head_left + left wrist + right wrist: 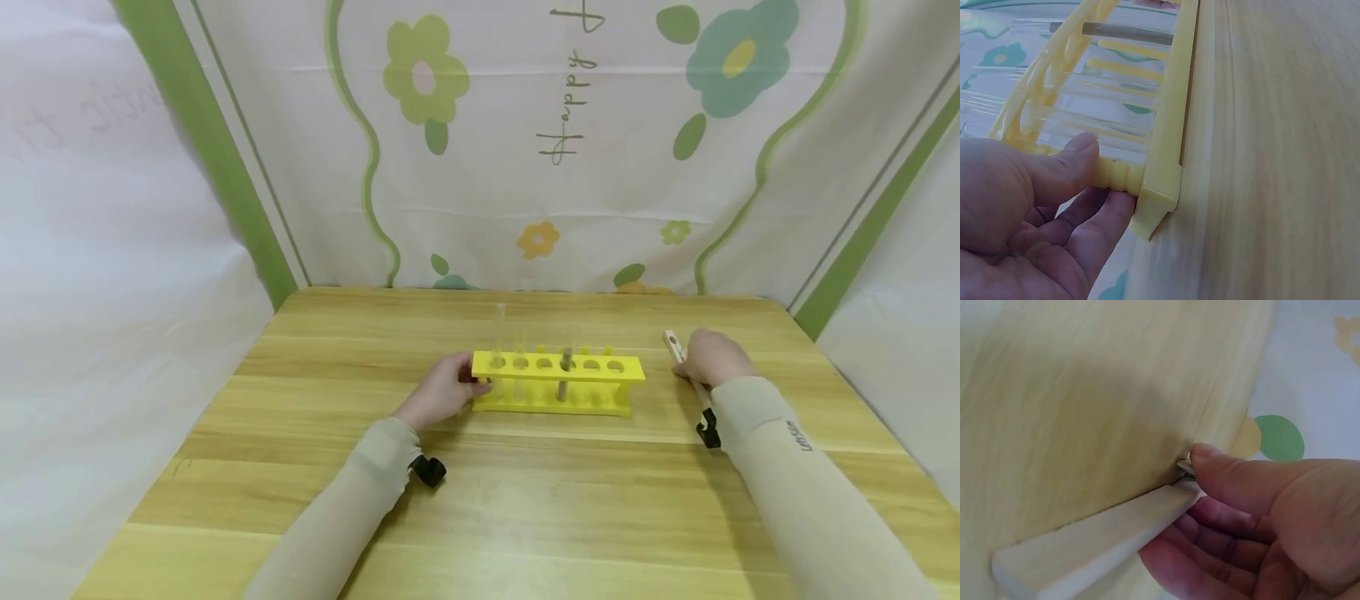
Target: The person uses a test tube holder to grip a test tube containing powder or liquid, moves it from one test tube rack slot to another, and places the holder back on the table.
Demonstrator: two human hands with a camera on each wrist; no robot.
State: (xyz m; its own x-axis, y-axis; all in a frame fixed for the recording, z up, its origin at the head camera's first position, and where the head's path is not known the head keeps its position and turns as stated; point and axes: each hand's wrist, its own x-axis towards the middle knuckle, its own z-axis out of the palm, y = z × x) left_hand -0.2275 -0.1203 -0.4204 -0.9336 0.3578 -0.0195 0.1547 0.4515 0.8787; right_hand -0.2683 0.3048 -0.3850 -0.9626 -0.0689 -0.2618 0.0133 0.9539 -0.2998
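A yellow test tube rack (555, 409) stands upright on the table. My left hand (441, 392) grips its left end; in the left wrist view the thumb and fingers close round the ribbed end post (1119, 175). Two clear test tubes stand in the rack's left holes, the leftmost test tube (500, 325) rising higher. A further tube (564, 379) near the middle has a dark grey-brown column in it. Right of the rack, my right hand (716, 358) pinches a wooden test tube clamp (1097, 544) around its small metal part (1186, 469). The clamp lies along the tabletop, partly hidden by the hand.
The wooden table (480, 517) reaches back to a white curtain (480, 183) printed with flowers, and more white cloth (112, 250) hangs at the left. Black wrist straps (428, 472) show at both sleeves.
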